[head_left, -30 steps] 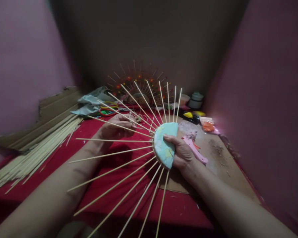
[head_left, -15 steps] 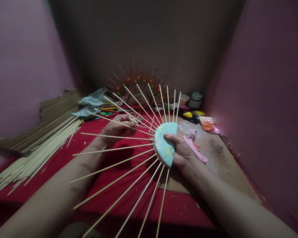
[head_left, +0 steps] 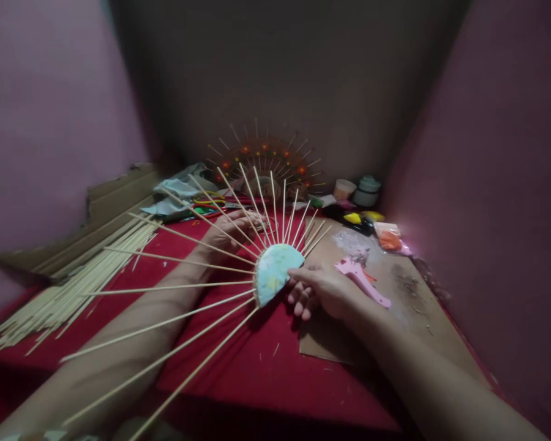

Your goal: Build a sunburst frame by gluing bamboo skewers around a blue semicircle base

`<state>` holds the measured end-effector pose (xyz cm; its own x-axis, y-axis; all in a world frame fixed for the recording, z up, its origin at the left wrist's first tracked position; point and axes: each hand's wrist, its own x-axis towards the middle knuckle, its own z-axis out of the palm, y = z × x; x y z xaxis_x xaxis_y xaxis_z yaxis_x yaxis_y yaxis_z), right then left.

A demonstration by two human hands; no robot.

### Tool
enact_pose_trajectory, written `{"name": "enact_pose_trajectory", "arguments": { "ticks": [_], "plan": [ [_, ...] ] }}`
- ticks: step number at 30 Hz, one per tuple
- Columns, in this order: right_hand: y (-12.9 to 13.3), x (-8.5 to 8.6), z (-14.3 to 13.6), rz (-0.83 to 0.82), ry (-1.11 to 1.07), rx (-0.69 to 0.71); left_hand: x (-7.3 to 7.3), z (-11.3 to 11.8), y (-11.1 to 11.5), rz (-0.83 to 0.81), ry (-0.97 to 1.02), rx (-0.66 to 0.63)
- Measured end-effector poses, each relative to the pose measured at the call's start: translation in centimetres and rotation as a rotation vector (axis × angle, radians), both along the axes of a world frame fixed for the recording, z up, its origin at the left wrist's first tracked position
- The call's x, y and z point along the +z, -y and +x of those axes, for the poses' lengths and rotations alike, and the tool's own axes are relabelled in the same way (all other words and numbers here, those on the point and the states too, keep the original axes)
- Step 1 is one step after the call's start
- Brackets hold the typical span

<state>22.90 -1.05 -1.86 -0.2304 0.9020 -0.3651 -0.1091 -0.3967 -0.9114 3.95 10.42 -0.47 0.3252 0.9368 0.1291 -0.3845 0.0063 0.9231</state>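
Observation:
My right hand [head_left: 319,288] pinches the straight edge of a half-round, light blue patterned piece [head_left: 275,269], thumb on top and other fingers curled below. Many thin bamboo sticks [head_left: 211,266] fan out from its curved rim, pointing left, away and toward me. Behind those sticks, my left hand [head_left: 232,231] is closed beside loops of thin string [head_left: 265,225] on the red cloth. Its fingertips are partly hidden, and I cannot make out what is in them.
Loose sticks [head_left: 82,278] lie at left beside folded cardboard [head_left: 114,208]. Yellow- and red-handled scissors [head_left: 209,199] lie behind. A pink-handled tool [head_left: 365,285] rests on a cardboard sheet [head_left: 395,306] at right. A flower-decorated stick fan [head_left: 266,150], a jar [head_left: 367,191] and a cup [head_left: 344,188] stand at the back.
The half-round piece has moved left and lower, turning so its straight edge slants. My right hand has slid from gripping its middle to pinching its edge. My left hand reaches farther toward the string.

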Motion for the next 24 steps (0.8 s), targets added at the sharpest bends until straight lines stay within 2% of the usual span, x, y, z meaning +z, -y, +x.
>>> {"name": "enact_pose_trajectory", "arguments": {
  "ticks": [3, 8, 12, 14, 17, 21, 24],
  "plan": [
    [-0.4, 1.5, 0.1, 0.091, 0.163, -0.051, 0.0, -0.2, -0.3, -0.007, -0.022, -0.007],
    [-2.3, 3.8, -1.4, 0.52, 0.23, -0.217, 0.0, -0.4, -0.4, 0.016, -0.041, -0.032],
    [-4.4, 4.2, -3.4, 0.898, 0.472, -0.222, 0.4, -0.4, -0.1, 0.054, -0.028, -0.049],
    [-5.1, 4.2, -4.1, 1.025, 0.604, -0.244, 0.5, -0.4, 0.0, 0.076, -0.016, -0.056],
    [-5.7, 4.1, -4.7, 1.086, 0.717, -0.249, 0.4, -0.5, -0.2, 0.106, 0.0, -0.067],
    [-5.9, 3.9, -4.9, 1.062, 0.739, -0.266, 0.2, -0.5, -0.6, 0.155, 0.029, -0.074],
    [-5.8, 3.8, -5.1, 1.104, 0.762, -0.294, 0.1, -0.5, -0.8, 0.19, 0.041, -0.081]
  ]
}}
